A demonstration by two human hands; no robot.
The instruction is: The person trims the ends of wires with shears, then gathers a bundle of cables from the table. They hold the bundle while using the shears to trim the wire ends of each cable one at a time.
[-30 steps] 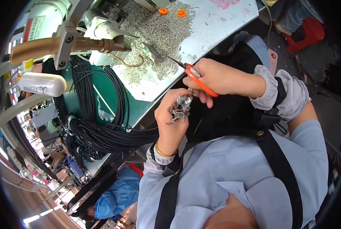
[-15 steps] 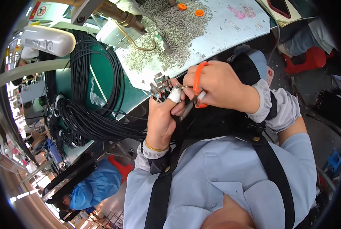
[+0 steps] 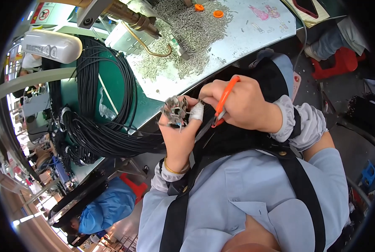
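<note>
My left hand (image 3: 180,136) is closed around a bunch of cable ends (image 3: 175,110), with silvery foil-like strips and fine coloured wires sticking up out of the fist. White tape (image 3: 197,111) wraps its thumb. My right hand (image 3: 244,101) is closed on orange-handled scissors (image 3: 226,98), whose blades point down and left, partly hidden. The right thumb and a fingertip pinch together beside the taped thumb, at the edge of the bunch; what they pinch is too small to make out. Black cables (image 3: 112,132) run from the left hand to the green bench.
A pile of small silvery metal pieces (image 3: 196,33) covers part of the pale worktop (image 3: 238,46), with two orange caps among them. A machine head (image 3: 133,19) overhangs it. Coiled black cable (image 3: 89,71) lies on the green bench (image 3: 112,90). A person in blue (image 3: 107,206) sits at lower left.
The bunch of cable ends has turned so its foil ends face up more. My right hand has lifted slightly and rotated, tilting the orange handle. My left hand has shifted a little right.
</note>
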